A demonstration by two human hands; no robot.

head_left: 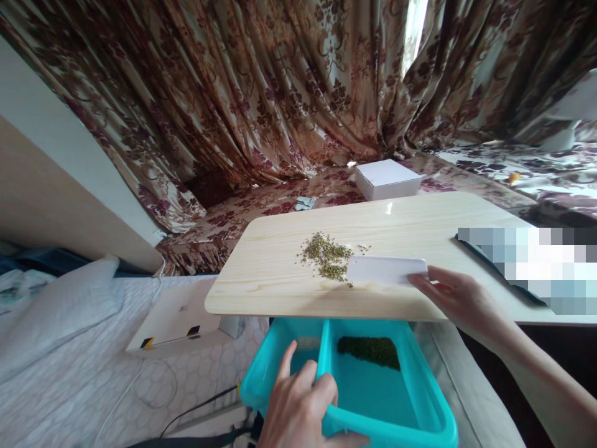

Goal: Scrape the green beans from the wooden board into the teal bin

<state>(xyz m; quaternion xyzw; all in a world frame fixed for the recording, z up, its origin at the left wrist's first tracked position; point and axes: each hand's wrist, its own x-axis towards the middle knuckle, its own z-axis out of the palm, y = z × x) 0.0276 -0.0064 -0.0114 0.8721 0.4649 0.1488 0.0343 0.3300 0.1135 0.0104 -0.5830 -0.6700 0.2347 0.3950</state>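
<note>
"Closed firmly enough? Your right hand (pixel 466 302), I mean."

"I have the scraper (pixel 385 269) pinched by its right end, thumb against fingers with no gap but the plastic. My left hand (pixel 301 404) is bent over the bin (pixel 401 430), index finger stretched out above its left compartment; whether those other fingers are clamped on the rim, I can't tell."

"And the grains (pixel 329 252)?"

"Loose on the board (pixel 261 286), just off the scraper's free end, on the far side of the bin."

"How would you work them well?"

"I'd hold the edge low and level along the wood, and go slowly, I think. Too steep or too quick and they'd likely skitter. I'd take the strays at the fringe from outside inward, and I'd want my left hand steadying the bin, out of the scraper's path."

"What do they look like?"

"Tiny, olive green with some brownish ones, dense in the middle and thinning to single specks. A few lie behind the scraper's far edge. They look dry to me, so I'd expect them to roll. More dark green stuff (pixel 368 351) sits in the bin's right compartment."
</note>
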